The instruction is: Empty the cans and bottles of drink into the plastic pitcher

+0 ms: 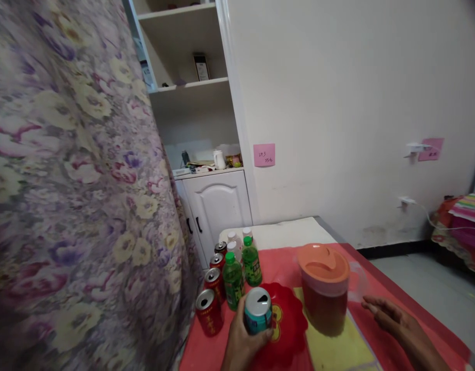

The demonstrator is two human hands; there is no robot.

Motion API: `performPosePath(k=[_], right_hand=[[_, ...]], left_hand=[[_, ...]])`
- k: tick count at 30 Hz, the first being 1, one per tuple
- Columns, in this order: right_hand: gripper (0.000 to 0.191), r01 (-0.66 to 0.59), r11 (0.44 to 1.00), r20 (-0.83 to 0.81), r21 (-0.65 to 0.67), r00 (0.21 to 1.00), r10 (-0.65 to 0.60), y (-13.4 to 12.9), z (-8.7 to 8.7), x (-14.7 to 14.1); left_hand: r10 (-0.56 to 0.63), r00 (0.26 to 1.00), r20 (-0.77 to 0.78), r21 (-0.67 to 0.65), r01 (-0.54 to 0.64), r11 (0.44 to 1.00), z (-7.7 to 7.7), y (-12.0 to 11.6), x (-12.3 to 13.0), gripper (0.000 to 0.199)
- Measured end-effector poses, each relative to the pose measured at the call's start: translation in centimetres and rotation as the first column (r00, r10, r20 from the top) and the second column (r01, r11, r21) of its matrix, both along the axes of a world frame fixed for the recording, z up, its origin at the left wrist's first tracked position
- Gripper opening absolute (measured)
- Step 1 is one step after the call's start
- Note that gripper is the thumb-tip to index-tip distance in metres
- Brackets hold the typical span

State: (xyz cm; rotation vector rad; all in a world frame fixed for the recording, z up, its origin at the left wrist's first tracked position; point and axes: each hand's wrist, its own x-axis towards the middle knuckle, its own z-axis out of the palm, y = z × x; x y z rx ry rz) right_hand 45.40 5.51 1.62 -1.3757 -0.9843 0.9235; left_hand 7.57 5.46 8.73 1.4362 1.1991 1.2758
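Note:
My left hand [245,340] is wrapped round a teal can [258,310] with an opened top, held over the left part of a red scalloped tray [289,330]. Two green bottles [233,282] stand just behind the can, and several red cans [209,313] form a row at their left. To the right of the tray, a pitcher [324,304] with an orange lid and dark contents stands on a yellow sheet [332,348]. My right hand [392,319] is right of the pitcher, apart from it, fingers extended and holding nothing.
Clear bottles with white caps [232,242] stand behind the green ones. The table has a red cover [364,288]. A floral curtain [78,180] hangs close on the left. Behind are a white cabinet [222,206] and a wall with pink notes [264,155].

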Motion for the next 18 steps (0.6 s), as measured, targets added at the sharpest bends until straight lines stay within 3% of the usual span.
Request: performPosePath(k=[3,5,12,18], right_hand=[[0.049,-0.01,1.0,-0.039,-0.001,0.999,0.01,0.4,-1.3,0.4],[0.049,-0.021,1.0,-0.056,0.0,0.998,0.021,0.2,-1.3,0.2],[0.051,0.047,0.998,-0.022,0.03,0.999,-0.046,-0.4,1.0,-0.9],[0.043,0.064,0.988,-0.123,0.143,0.991,-0.047,0.4,3.0,-0.6]], left_hand=[[0.032,0.999,-0.016,0.01,-0.032,0.999,0.3,-0.1,-0.1,0.081],[0.011,1.0,0.003,0.011,-0.011,1.0,0.3,0.0,-0.2,0.08],[0.061,0.998,0.028,0.002,-0.061,0.998,-0.2,0.9,-0.7,0.079],[0.057,0.997,0.047,-0.003,-0.056,0.998,0.1,1.3,-0.6,0.085]])
